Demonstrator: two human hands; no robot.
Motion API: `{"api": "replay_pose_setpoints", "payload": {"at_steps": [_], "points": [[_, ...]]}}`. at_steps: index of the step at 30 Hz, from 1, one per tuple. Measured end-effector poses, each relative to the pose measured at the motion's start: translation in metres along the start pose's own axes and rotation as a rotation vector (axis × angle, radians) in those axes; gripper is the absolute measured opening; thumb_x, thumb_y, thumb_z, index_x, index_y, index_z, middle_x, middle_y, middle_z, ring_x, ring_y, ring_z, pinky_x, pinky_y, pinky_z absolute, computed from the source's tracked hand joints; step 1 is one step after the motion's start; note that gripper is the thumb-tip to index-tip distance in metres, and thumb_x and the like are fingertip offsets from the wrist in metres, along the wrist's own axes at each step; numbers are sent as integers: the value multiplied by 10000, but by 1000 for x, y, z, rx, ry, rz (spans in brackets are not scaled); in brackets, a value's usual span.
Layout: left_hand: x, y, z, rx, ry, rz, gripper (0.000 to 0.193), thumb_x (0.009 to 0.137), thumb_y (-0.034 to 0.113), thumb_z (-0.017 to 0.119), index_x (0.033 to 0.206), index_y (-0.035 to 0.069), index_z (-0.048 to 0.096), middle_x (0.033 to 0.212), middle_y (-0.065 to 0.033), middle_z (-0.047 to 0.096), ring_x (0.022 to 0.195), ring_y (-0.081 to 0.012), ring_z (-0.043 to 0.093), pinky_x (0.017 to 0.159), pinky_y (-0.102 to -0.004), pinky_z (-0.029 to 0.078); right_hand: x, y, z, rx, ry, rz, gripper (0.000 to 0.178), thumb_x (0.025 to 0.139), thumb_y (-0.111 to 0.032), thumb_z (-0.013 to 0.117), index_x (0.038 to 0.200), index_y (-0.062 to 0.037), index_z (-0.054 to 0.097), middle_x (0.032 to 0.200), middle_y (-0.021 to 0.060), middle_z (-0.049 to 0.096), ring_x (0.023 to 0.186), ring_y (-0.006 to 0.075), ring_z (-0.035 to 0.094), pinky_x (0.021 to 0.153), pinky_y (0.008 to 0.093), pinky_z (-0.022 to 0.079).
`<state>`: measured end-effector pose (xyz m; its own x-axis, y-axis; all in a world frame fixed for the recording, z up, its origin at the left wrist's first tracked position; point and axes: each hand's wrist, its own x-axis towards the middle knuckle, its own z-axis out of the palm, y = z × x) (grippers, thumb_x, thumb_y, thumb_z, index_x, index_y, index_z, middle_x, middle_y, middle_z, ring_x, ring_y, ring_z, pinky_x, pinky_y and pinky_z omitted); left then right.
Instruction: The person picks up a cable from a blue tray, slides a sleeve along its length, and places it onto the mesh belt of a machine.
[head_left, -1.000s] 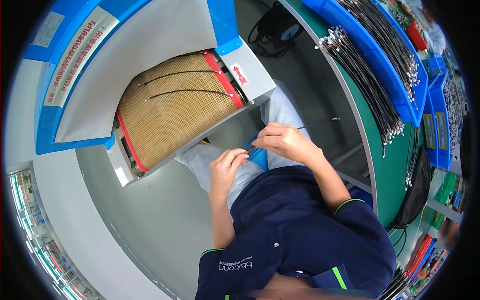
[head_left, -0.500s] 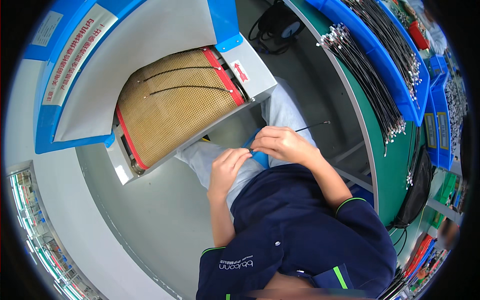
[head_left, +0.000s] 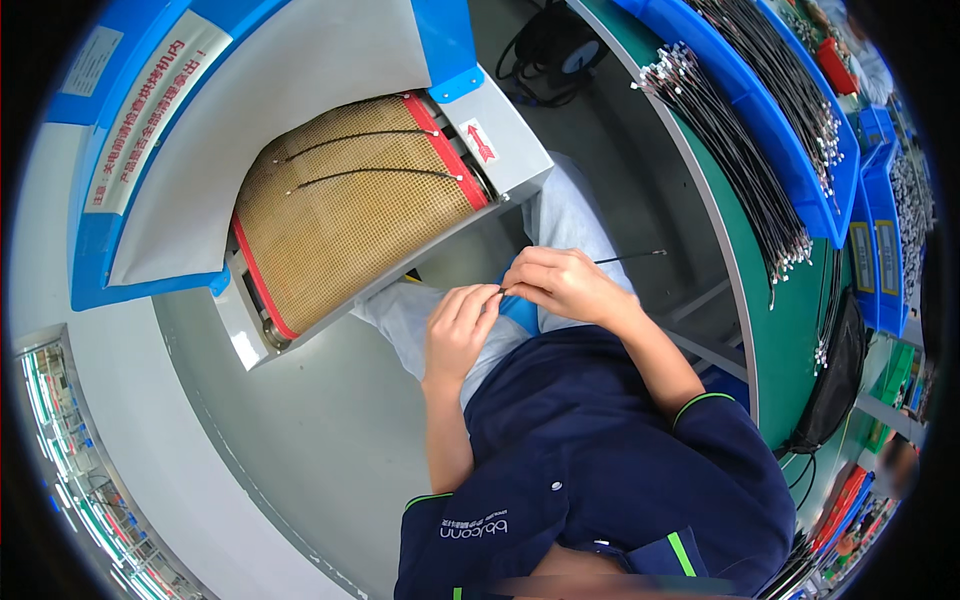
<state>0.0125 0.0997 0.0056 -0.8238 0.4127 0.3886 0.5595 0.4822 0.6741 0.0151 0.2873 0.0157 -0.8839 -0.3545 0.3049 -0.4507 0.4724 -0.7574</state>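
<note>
**Thin black cable pinched between two hands over the lap**

Head view: the left hand [head_left: 462, 330] and right hand [head_left: 562, 285] met just above the person's lap, fingertips nearly touching. Between them ran a thin black cable [head_left: 628, 257], its free end sticking out to the right past the right hand and tipped with a small metal terminal. Each hand's grip was closed on the cable, thumb against forefinger, at the near end where the two hands came together. A blue piece showed just under the hands; what it was could not be told.

The cable looked light and slender, stiff enough to hold itself out straight over a short run yet likely to bend or kink under force. It seemed best taken close to the working end, pinched lightly on the sheath and not on the metal tip.

Ahead lay a mesh conveyor belt [head_left: 340, 240] carrying two similar cables [head_left: 370, 172]. On the green worktop [head_left: 770, 330] to the right, blue bins [head_left: 800, 170] held bundles of them.
</note>
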Motion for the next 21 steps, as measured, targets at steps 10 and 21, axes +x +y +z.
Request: {"api": "replay_pose_setpoints", "payload": {"at_steps": [10, 21], "points": [[-4, -2, 1, -26, 42, -22, 154, 711, 1, 686, 847, 30, 620, 803, -73, 634, 723, -229, 613, 633, -325, 494, -1, 6, -1, 124, 18, 38, 116, 755, -107, 665, 830, -30, 623, 769, 73, 571, 696, 261, 581, 615, 348, 490], [-1, 1, -2, -209, 46, -188, 179, 734, -6, 695, 875, 22, 589, 814, -83, 652, 722, -204, 635, 633, -296, 495, 0, 2, 0, 128, 33, 14, 115, 745, -118, 678, 843, -63, 655, 778, 45, 586, 661, 235, 593, 588, 332, 492]]}}
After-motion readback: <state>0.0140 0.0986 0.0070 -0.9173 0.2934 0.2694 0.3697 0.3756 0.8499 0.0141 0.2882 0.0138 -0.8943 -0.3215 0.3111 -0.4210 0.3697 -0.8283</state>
